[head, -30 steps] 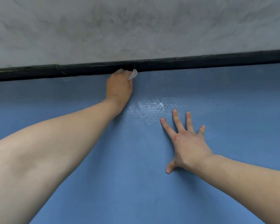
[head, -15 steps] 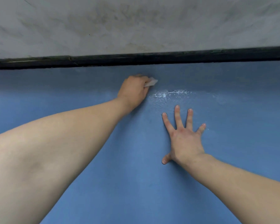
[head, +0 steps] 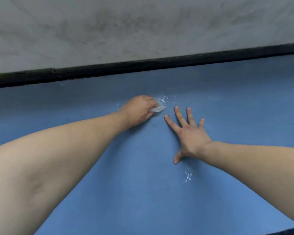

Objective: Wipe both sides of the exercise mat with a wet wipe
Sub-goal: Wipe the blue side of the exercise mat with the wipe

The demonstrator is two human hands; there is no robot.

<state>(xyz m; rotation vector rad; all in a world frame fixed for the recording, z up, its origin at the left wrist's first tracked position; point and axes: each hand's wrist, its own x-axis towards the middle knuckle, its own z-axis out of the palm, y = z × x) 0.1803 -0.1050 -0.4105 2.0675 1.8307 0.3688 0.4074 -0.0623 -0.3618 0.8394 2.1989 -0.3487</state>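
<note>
A blue exercise mat lies flat and fills most of the view. My left hand grips a crumpled white wet wipe and holds it down on the mat a little short of the far edge. Shiny wet streaks show just beyond the wipe. My right hand rests flat on the mat with fingers spread, just to the right of the left hand. Another wet patch glistens near my right thumb.
A black strip runs along the mat's far edge. Beyond it lies a grey marbled floor. A dark edge shows at the bottom right corner.
My left hand has pulled the wipe back from the mat's far edge toward me, leaving wet streaks behind. My right hand has stayed flat on the mat.
</note>
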